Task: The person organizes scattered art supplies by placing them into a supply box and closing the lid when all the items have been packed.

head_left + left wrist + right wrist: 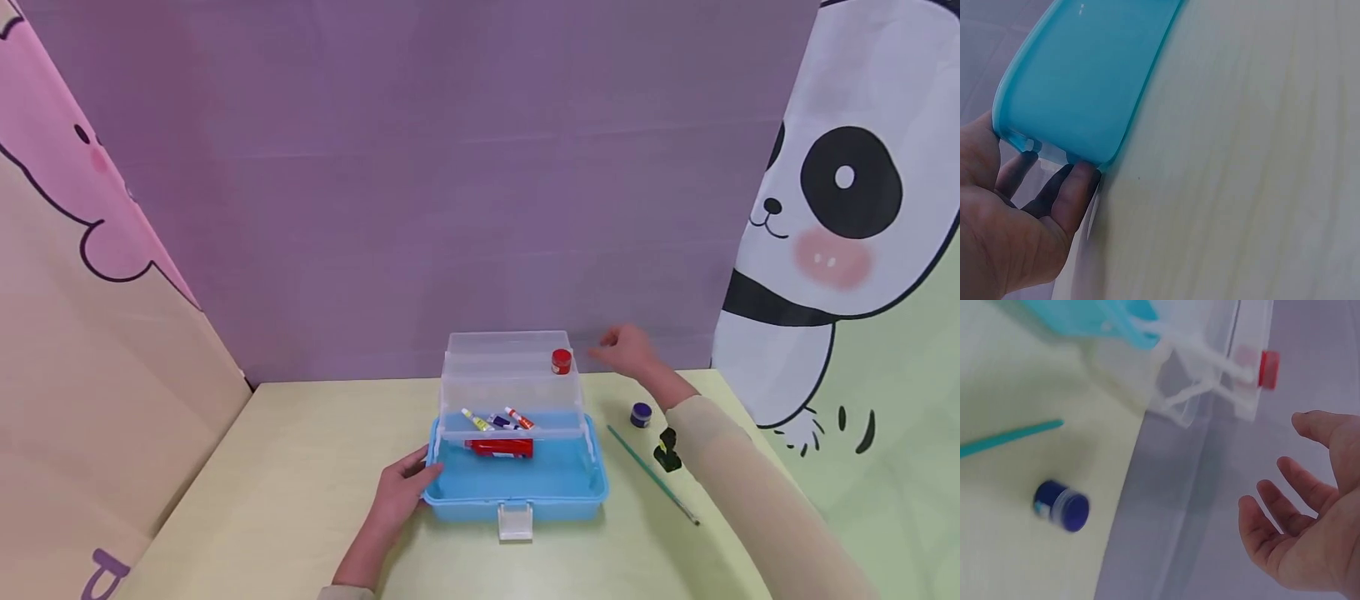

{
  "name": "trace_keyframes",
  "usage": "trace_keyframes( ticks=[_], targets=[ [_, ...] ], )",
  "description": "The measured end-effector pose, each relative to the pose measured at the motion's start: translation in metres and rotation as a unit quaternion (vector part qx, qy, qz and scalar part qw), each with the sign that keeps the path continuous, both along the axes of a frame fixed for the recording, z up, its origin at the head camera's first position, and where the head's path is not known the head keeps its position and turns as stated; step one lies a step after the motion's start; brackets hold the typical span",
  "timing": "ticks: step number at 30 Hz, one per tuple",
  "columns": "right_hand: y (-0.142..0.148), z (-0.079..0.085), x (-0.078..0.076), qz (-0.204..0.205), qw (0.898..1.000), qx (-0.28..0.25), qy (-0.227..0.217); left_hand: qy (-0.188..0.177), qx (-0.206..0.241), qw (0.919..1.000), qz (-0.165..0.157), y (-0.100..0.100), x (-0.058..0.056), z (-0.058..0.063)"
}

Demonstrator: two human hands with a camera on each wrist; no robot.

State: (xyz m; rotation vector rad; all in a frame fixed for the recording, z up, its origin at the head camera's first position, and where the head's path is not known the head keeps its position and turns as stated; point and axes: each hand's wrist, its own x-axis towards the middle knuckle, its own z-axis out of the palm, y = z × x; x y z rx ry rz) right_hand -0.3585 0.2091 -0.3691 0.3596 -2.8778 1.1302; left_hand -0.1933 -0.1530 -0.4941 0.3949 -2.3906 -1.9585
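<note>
My left hand (401, 493) grips the left wall of a blue plastic storage box (517, 508), the thumb at the rim; the left wrist view shows fingers curled at its edge. The box stands with its clear lid and trays (510, 343) raised at the back. A small red jar (561, 361) sits at the right end of the upper tray. Just right of that jar, my right hand (628, 352) hovers with relaxed fingers and holds nothing. In the right wrist view a gap shows between its fingertips (1300, 422) and the red jar (1269, 369).
Small paint tubes (519, 418) and a larger red tube (502, 448) lie in the box area. Right of the box on the table (322, 467) are a dark blue jar (641, 414), a teal paintbrush (652, 475) and a black item (667, 451). A purple wall stands behind.
</note>
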Motion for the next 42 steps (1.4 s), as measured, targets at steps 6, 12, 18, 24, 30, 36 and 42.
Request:
trace_keyframes(
  ticks=[6, 12, 18, 24, 30, 36, 42],
  targets=[
    [0.019, -0.018, -0.005, -0.008, 1.0, 0.012, 0.009, -0.002, 0.002, 1.0, 0.002, -0.003, 0.0, 0.001],
    [0.036, -0.04, -0.008, -0.021, 0.999, 0.036, 0.005, 0.001, 0.004, 1.0, 0.001, -0.005, 0.0, 0.001],
    [0.047, -0.053, -0.005, -0.029, 0.996, 0.079, -0.018, 0.005, -0.004, 1.0, 0.001, -0.005, 0.0, 0.001],
    [0.055, -0.066, -0.002, -0.017, 0.992, 0.119, -0.042, 0.01, -0.014, 0.9998, -0.007, -0.006, -0.001, 0.0],
    [0.062, -0.073, 0.003, -0.011, 0.988, 0.138, -0.061, 0.009, -0.011, 0.9998, -0.017, -0.006, -0.002, -0.001],
    [0.067, -0.082, 0.002, -0.008, 0.987, 0.141, -0.075, 0.007, -0.004, 0.9998, -0.02, -0.006, -0.002, -0.004],
    [0.068, -0.088, 0.003, -0.009, 0.986, 0.14, -0.09, 0.01, 0.004, 0.9997, -0.022, -0.006, -0.001, -0.005]
  ],
)
